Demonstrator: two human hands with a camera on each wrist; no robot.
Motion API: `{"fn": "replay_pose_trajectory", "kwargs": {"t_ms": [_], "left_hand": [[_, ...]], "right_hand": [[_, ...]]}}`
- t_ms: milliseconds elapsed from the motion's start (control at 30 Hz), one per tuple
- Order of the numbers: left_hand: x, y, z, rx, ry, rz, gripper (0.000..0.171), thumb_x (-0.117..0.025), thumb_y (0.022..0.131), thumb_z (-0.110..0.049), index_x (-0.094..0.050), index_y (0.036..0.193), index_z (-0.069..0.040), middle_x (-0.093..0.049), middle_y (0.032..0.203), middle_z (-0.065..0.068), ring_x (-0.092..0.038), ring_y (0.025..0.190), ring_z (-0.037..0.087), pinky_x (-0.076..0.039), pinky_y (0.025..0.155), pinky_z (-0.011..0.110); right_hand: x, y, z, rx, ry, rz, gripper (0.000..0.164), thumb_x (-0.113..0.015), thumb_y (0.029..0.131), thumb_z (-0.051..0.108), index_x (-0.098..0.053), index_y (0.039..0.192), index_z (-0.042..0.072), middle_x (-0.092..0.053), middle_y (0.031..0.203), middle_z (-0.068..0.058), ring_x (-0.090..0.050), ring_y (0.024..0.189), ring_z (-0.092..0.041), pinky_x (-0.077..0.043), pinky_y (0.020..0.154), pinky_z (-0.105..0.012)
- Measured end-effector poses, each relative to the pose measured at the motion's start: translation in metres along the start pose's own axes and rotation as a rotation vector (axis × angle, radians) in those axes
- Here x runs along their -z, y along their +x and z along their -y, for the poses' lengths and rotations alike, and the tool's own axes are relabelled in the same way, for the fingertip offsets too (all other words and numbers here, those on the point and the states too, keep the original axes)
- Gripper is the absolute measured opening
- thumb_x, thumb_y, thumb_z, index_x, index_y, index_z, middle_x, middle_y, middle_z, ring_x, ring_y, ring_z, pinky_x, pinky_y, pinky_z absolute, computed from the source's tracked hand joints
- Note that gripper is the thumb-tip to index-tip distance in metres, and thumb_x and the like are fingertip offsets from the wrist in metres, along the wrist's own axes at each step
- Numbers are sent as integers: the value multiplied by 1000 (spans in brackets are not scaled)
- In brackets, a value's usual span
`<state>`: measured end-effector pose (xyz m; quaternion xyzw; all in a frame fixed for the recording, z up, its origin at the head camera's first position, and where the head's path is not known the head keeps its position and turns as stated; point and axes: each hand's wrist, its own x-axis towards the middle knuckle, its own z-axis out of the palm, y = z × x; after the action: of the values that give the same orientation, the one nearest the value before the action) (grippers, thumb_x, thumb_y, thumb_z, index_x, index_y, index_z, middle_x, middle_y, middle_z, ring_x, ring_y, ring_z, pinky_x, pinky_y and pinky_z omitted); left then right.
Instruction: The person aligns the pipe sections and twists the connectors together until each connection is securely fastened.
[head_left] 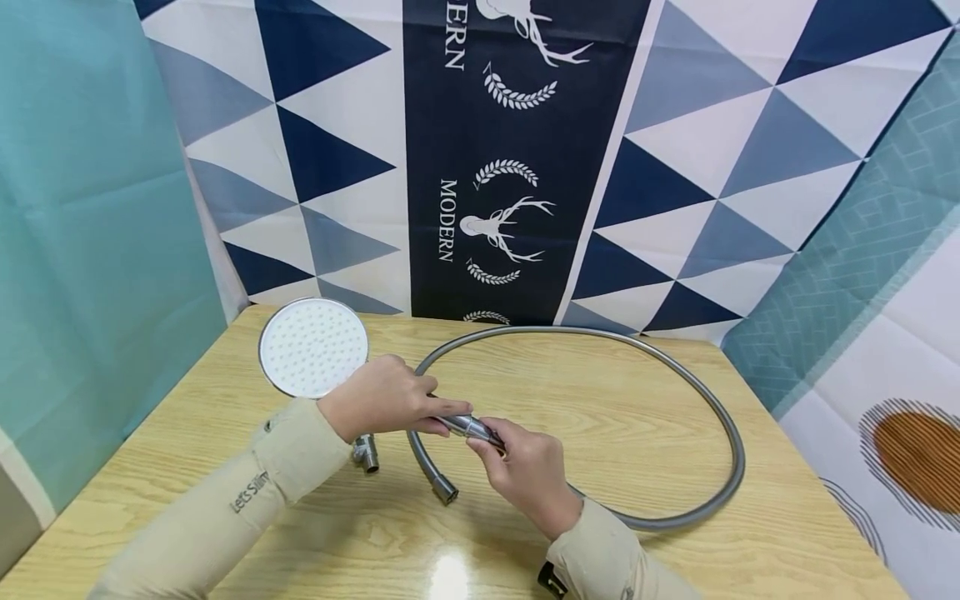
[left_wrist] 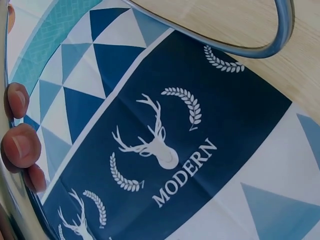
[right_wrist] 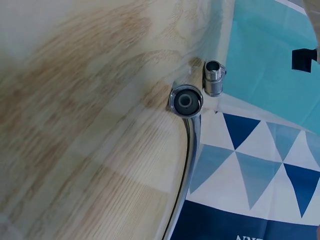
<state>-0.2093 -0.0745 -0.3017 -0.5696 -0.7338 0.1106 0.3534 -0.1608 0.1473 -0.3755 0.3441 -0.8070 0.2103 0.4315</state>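
Note:
Both hands meet on a shiny chrome tube [head_left: 467, 427] over the middle of the table. My left hand [head_left: 390, 398] grips its upper left part, index finger laid along it. My right hand [head_left: 525, 462] pinches its lower right end between thumb and fingers. In the left wrist view the tube [left_wrist: 17, 200] runs down the left edge, with fingertips [left_wrist: 21, 145] against it. A grey metal shower hose [head_left: 720, 408] lies in a wide loop; one end fitting [head_left: 444, 489] faces forward, its open socket [right_wrist: 185, 101] showing in the right wrist view. The rest of the hose passes behind my right wrist.
A round white-faced shower head [head_left: 313, 347] is at the left, partly behind my left forearm. Below it a small chrome threaded fitting [head_left: 366, 454] shows past the sleeve. The wooden table [head_left: 337, 533] ends at a patterned cloth backdrop [head_left: 517, 167].

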Motion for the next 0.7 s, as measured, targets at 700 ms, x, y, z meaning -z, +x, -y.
{"fn": "replay_pose_trajectory", "kwargs": {"t_ms": [700], "left_hand": [[-65, 57, -9, -66, 65, -33, 34, -52, 91, -54, -58, 115, -31, -56, 70, -6, -51, 53, 12, -42, 50, 23]], "right_hand": [[38, -15, -27, -532, -20, 341, 17, -68, 90, 21, -71, 89, 4, -43, 51, 8, -31, 42, -2, -27, 39, -22]]}}
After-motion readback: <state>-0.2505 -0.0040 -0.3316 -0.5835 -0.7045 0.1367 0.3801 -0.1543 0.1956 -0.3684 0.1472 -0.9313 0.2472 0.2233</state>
